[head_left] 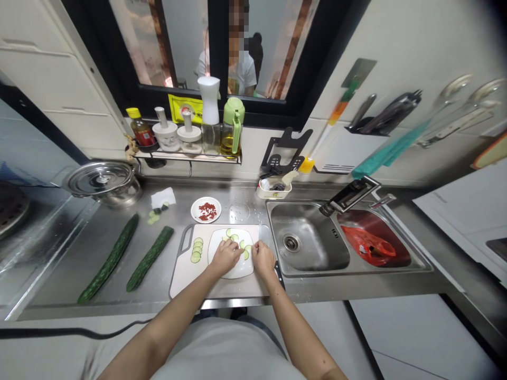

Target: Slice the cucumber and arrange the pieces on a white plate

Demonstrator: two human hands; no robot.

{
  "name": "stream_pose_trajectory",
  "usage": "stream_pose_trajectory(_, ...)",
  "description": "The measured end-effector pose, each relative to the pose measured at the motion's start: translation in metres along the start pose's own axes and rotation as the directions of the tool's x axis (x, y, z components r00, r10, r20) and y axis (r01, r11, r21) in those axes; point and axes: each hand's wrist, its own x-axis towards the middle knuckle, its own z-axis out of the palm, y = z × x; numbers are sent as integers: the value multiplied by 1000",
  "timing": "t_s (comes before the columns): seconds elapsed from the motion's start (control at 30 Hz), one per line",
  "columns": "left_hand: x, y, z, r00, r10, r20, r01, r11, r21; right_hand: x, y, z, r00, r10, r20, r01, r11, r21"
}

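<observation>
A white square plate (233,272) rests on the pale cutting board (190,279), with cucumber slices (233,237) set out along its far and right parts. Over the plate's middle, my left hand (225,257) has its fingers pinched at a cucumber slice. My right hand (264,258) is closed at the plate's right rim, its fingers curled; what is in them is hidden. A row of overlapping cucumber slices (196,250) lies on the board's left side. Partly under my right wrist, a knife with a black handle (279,274) lies at the board's right edge.
Two whole cucumbers (113,258) lie on the steel counter at left. Behind the board stands a small plate of red pieces (206,210). A double sink (312,243) with a red bag (370,245) is at right. A lidded pot (105,182) stands back left.
</observation>
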Motion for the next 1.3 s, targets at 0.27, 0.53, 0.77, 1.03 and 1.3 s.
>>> stream_pose_trajectory(0.27,4,2,-4,999,9,54,-11,999,31,-1,2,1,1000,-6,-6,6,1000,7)
stream_pose_trajectory(0.53,-11,-6,-8,964,-241,-110,231,968,-97,-2,3,-5,995,-66,-70,70,996,50)
stream_pose_trajectory(0.77,-17,-29,-18,866,-485,-119,478,874,-81,-10,-32,0,965,-259,33,261,961,-91)
stream_pose_trajectory(1.03,-5,-37,-20,920,-392,-6,392,920,-6,3,-65,7,943,-312,118,329,929,-170)
stream_pose_trajectory(1.3,2,-40,-24,949,-313,45,313,950,2,5,-67,12,938,-317,138,339,921,-194)
